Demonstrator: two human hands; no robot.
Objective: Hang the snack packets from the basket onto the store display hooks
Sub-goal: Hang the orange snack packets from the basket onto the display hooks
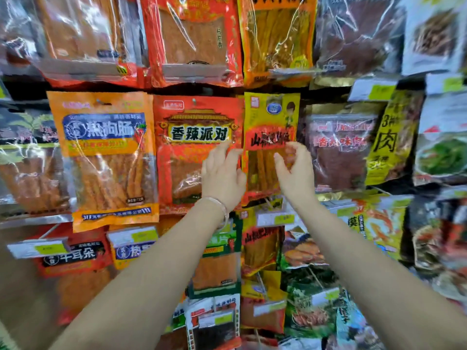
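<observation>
Head view: the yellow packet (pixel 271 117) hangs in the middle row of the display (pixel 22 88), between a red packet (pixel 187 147) and a dark packet (pixel 338 147), well in from both side edges. The left hand (pixel 222 173) is raised at its left edge with fingers straight and relaxed. The right hand (pixel 294 170) is in front of its lower half with fingers loosely curled. Neither hand grips anything. Blur hides whether the fingertips touch the film.

The packet looks to be on its hook already, though the hook itself is hidden. To finish well, I would check that the top hole sits fully over the wire, then smooth the packet flat so it faces out, clear of the price tag (pixel 275 219) below.

The basket is out of view, so what remains in it cannot be told.
</observation>
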